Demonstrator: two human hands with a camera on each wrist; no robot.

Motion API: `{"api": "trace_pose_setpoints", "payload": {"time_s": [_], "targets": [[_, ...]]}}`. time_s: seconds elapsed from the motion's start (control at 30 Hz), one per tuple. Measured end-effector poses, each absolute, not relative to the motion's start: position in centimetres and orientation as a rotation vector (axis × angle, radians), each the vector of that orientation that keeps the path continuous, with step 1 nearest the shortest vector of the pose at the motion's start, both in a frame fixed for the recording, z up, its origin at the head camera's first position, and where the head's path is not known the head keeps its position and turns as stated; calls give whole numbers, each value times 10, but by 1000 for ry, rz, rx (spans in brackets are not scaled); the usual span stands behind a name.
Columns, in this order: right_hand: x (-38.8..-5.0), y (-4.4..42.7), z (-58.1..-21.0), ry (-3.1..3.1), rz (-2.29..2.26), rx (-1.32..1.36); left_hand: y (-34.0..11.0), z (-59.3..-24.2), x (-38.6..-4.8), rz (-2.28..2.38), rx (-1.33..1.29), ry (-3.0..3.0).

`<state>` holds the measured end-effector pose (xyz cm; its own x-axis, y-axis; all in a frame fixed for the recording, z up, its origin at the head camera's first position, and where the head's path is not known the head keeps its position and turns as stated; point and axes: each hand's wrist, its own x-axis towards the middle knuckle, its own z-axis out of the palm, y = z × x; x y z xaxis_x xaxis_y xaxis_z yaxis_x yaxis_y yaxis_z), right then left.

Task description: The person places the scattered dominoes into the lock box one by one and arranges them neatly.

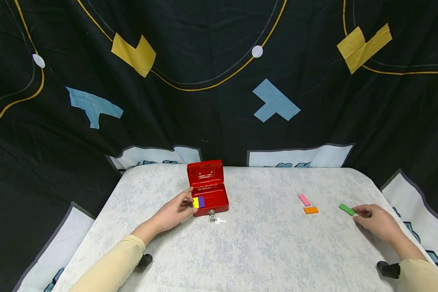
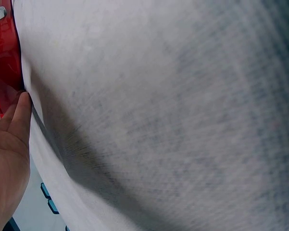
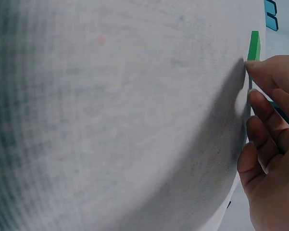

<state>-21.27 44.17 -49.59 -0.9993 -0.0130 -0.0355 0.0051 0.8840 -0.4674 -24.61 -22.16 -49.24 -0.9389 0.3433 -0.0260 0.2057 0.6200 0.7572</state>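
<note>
I'm pinching the green block (image 1: 346, 209) in my right grip (image 1: 376, 221), best kept steady, my loose left grip (image 1: 172, 212) touching the red box (image 1: 217, 198).

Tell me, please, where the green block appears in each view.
Head: the green block is at right, below mid-height, at the fingertips of the right hand.
Left wrist: not in it.
Right wrist: near the upper right, at the fingertips.
Shared landmark: the pale tablecloth, in all three.
</note>
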Motion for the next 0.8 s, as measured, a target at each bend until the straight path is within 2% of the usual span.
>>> {"api": "trace_pose_setpoints", "payload": {"time_s": [0.8], "targets": [[-222,413,-494,2954,-804,-97,-221,-492,-246,1208,449,2676]]}}
